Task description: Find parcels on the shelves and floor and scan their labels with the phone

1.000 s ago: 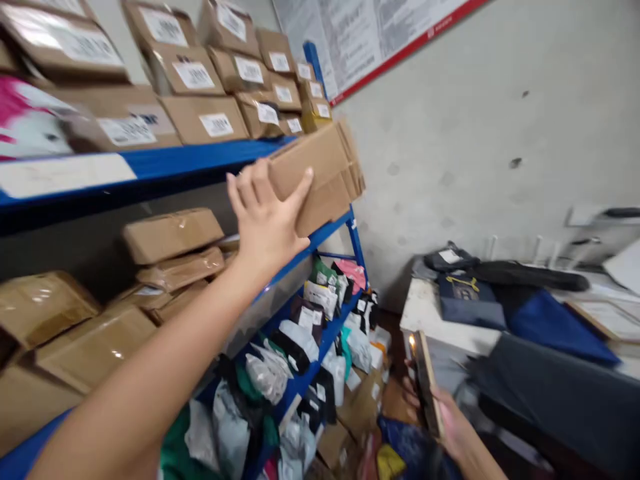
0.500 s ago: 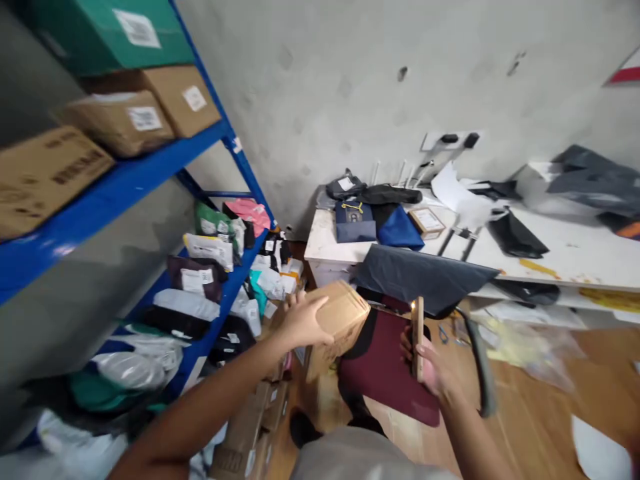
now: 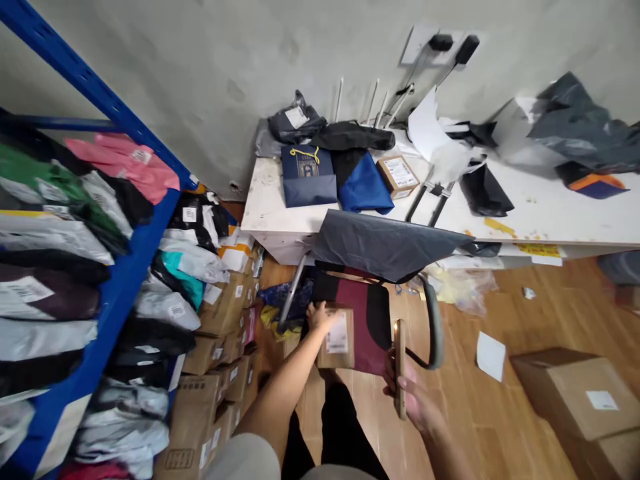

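My left hand (image 3: 320, 319) grips the upper left edge of a small cardboard box (image 3: 345, 359), whose white shipping label faces up. The box is over the maroon and black seat of a chair (image 3: 371, 327); whether its underside touches the seat I cannot tell. To the right, my right hand (image 3: 411, 390) is wrapped round a smartphone (image 3: 400, 370) held on edge, a small light glowing near its top. A dark grey plastic bag (image 3: 380, 243) drapes over the chair's backrest.
At left, a blue shelf (image 3: 127, 273) holds bagged parcels; stacked cartons (image 3: 195, 407) stand beside it. A white table (image 3: 265, 210) behind the chair bears packages, a blue folder (image 3: 309, 180) and a router with antennas. Large cartons (image 3: 575, 393) sit at right.
My view has swung right and down, away from the shelf. The box has moved down over the chair seat in my left hand, its label now showing. My right hand keeps the smartphone.
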`<control>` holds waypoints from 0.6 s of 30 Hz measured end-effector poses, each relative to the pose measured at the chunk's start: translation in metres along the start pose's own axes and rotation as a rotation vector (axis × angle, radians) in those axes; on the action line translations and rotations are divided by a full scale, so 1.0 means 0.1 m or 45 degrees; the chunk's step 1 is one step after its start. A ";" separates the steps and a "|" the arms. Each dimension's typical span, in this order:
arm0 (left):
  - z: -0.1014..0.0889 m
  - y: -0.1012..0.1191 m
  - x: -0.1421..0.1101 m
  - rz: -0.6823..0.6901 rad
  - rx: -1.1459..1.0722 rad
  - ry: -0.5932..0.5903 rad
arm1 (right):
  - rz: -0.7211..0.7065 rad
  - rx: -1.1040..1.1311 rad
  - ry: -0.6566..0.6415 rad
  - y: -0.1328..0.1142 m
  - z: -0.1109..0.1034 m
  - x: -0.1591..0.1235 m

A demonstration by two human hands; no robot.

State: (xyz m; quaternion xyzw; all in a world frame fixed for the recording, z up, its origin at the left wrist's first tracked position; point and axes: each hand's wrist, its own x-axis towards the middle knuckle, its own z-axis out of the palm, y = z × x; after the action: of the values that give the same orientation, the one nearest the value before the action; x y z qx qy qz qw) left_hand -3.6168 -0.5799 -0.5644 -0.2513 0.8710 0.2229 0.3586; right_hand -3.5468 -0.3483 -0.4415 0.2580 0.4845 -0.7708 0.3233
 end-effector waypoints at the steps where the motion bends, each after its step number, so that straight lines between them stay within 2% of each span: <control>1: 0.19 -0.05 -0.05 -0.039 -0.016 0.065 | 0.011 0.008 -0.011 0.04 -0.05 0.02; 4: 0.71 -0.13 -0.26 -0.151 -0.064 0.262 | 0.058 0.064 -0.056 0.15 -0.16 0.07; 6: 0.93 -0.05 -0.32 -0.212 -0.096 0.331 | 0.075 0.088 -0.067 0.19 -0.22 0.10; 7: 0.98 0.03 -0.29 -0.255 -0.113 0.335 | 0.077 0.091 -0.067 0.20 -0.25 0.12; 9: 0.96 0.28 -0.14 -0.365 -0.144 0.288 | 0.069 0.083 -0.055 0.20 -0.31 0.14; 13: 0.69 0.87 0.32 -0.514 -0.182 0.172 | 0.065 0.090 0.012 0.17 -0.39 0.15; 14: 0.61 0.99 0.41 -0.481 -0.174 0.173 | 0.064 0.097 0.024 0.17 -0.40 0.15; 15: 0.54 1.07 0.49 -0.378 -0.123 0.152 | 0.061 0.097 0.032 0.16 -0.40 0.14; 16: 0.46 1.13 0.55 -0.203 -0.036 0.105 | 0.049 0.090 0.038 0.15 -0.41 0.13; 18: 0.32 1.12 0.63 0.264 0.191 -0.052 | 0.008 0.069 0.047 0.15 -0.44 0.10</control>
State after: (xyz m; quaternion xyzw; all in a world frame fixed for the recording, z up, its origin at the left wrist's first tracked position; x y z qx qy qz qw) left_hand -3.7062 -0.4925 -0.6087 -0.1277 0.8990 0.1981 0.3692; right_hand -3.5389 -0.3153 -0.4751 0.2823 0.4686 -0.7778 0.3095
